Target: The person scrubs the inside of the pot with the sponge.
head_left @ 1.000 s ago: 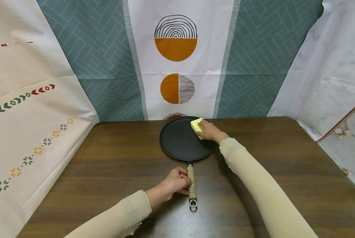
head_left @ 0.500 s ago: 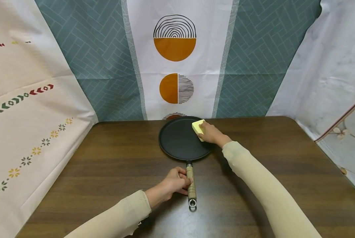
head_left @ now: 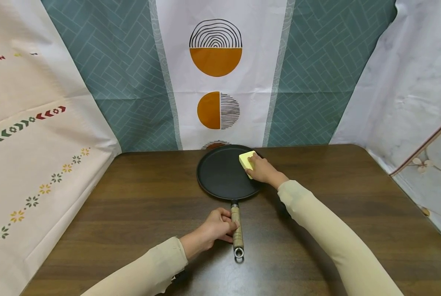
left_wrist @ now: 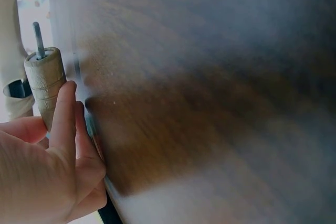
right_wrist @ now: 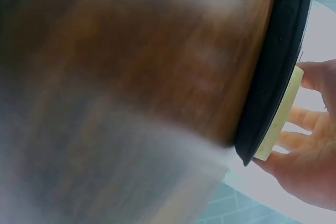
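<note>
A flat black frying pan (head_left: 222,174) lies near the table's far edge, its wooden handle (head_left: 237,230) pointing toward me and ending in a metal ring. My left hand (head_left: 214,228) grips that handle from the left side. In the left wrist view the thumb and fingers (left_wrist: 64,114) close around the handle (left_wrist: 44,80). A pale yellow sponge (head_left: 245,161) rests on the right part of the pan's surface, held by my right hand (head_left: 262,169). The right wrist view has the sponge (right_wrist: 281,116) flat against the pan (right_wrist: 275,61), with fingertips along its edges.
The brown wooden table (head_left: 150,185) extends around the pan on both sides. Behind it hangs a patterned cloth (head_left: 227,82) in white and teal, right at the back edge. White cloths (head_left: 57,164) drape along the left and right sides.
My right hand has slid the sponge slightly toward me and to the right over the pan. The left hand keeps its hold on the handle, and the pan stays in place.
</note>
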Available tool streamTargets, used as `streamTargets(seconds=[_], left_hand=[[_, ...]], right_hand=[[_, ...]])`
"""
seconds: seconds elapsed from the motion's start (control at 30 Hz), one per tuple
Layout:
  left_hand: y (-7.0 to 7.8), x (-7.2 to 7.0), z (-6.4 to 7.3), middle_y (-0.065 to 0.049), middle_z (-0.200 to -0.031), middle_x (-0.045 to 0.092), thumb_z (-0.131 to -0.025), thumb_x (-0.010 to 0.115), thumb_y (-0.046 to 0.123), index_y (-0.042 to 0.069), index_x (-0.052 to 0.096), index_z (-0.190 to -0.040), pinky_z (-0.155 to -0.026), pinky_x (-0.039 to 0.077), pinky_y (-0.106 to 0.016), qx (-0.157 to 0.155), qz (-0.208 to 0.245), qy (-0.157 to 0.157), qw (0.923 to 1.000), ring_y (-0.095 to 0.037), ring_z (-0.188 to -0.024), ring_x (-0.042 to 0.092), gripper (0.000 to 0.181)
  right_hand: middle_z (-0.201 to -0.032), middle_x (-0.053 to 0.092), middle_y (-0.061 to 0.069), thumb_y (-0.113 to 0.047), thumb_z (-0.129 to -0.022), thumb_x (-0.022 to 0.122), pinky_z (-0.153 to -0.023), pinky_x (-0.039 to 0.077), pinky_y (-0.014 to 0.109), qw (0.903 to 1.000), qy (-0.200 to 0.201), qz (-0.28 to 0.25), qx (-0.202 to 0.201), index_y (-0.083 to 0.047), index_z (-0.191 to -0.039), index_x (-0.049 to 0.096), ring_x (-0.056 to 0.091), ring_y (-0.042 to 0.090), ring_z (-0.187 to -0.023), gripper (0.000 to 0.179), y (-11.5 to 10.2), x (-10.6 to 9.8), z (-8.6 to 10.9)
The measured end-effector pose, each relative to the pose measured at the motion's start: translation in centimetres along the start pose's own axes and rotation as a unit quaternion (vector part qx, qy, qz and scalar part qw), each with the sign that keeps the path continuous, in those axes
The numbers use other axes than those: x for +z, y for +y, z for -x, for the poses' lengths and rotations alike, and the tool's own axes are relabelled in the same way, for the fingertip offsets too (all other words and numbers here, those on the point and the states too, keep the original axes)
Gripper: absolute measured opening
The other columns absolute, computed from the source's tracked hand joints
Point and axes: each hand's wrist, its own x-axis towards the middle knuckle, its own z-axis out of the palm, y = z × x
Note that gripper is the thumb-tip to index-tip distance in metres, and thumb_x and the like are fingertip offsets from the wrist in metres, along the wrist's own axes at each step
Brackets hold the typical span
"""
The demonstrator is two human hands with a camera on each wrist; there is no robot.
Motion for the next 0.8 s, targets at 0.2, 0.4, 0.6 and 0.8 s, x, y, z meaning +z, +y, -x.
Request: streamTargets(seconds=[0.2,0.4,0.6,0.8], left_hand=[[-0.1,-0.1,-0.1,-0.013,-0.081,0.05,-0.077,0.059,-0.004,-0.007,0.037,-0.104,-0.053,0.054,-0.037,0.002,0.001,-0.002,1.0,-0.018,-0.058,0.057,0.035],[0.0,-0.1,-0.1,-0.013,-0.08,0.051,-0.078,0.059,-0.003,-0.007,0.037,-0.104,-0.052,0.054,-0.037,-0.001,-0.005,-0.001,1.0,-0.018,-0.055,0.057,0.035],[0.1,-0.2,-0.1,-0.012,-0.08,0.052,-0.079,0.06,-0.001,-0.007,0.037,-0.106,-0.053,0.054,-0.038,-0.002,-0.013,-0.005,0.9999,-0.019,-0.055,0.058,0.035],[0.0,-0.2,-0.1,-0.012,-0.08,0.052,-0.079,0.06,-0.002,-0.007,0.038,-0.105,-0.052,0.054,-0.037,-0.003,-0.012,-0.008,0.9999,-0.019,-0.056,0.057,0.034]], right_hand=[[-0.143,0.016,0.02,-0.033,-0.088,0.05,-0.093,0.037,0.049,1.0,0.001,0.003,0.004,-0.003,-0.133,0.034,0.032,0.047,-0.118,0.056,-0.4,0.2,0.6],[-0.142,0.017,0.022,-0.032,-0.088,0.052,-0.092,0.038,0.05,0.9999,0.006,0.01,0.005,-0.002,-0.132,0.035,0.035,0.047,-0.115,0.056,-1.1,0.4,1.2],[-0.14,0.021,0.026,-0.031,-0.087,0.053,-0.09,0.039,0.05,0.9996,0.015,0.018,0.014,0.001,-0.13,0.036,0.039,0.046,-0.111,0.056,-2.1,0.6,1.5],[-0.137,0.025,0.026,-0.031,-0.087,0.054,-0.092,0.038,0.048,0.9993,0.016,0.028,0.016,0.002,-0.129,0.037,0.041,0.044,-0.109,0.056,-2.7,0.6,1.3]])
